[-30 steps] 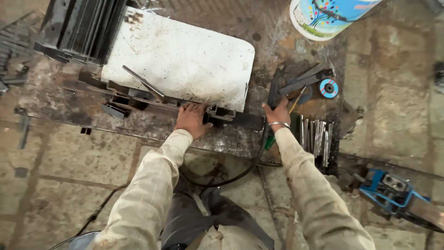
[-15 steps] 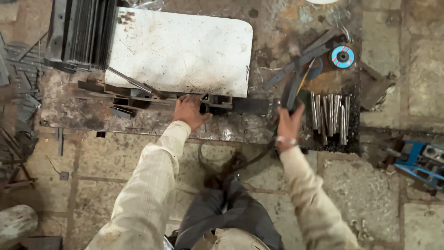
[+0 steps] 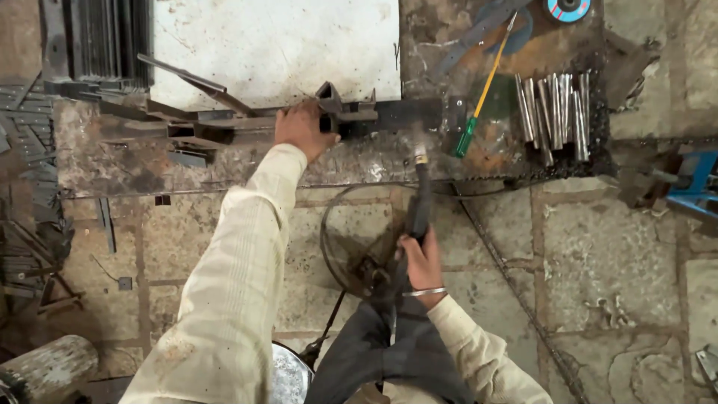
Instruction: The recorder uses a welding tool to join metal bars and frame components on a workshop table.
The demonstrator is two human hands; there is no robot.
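Observation:
My left hand (image 3: 301,129) presses on a dark steel bar assembly (image 3: 351,114) lying across the rusty metal work plate (image 3: 112,161), just in front of a white slab (image 3: 277,45). My right hand (image 3: 421,262) is closed around the handle of a welding torch (image 3: 417,194), whose brass tip points up toward the steel bar. The torch's black cable (image 3: 336,239) loops over the stone floor beneath it. Both arms wear pale long sleeves, and a bangle sits on the right wrist.
A green-handled screwdriver (image 3: 477,105) and a row of short steel tubes (image 3: 553,112) lie right of the bar. A blue grinding disc (image 3: 567,9) is at the top right, a blue tool (image 3: 692,183) at the right edge. Steel strips are stacked at the upper left (image 3: 97,37).
My right hand left the bench, drew back toward my body and now grips the welding torch. The left hand stayed on the steel bar. The view shifted closer and to the right.

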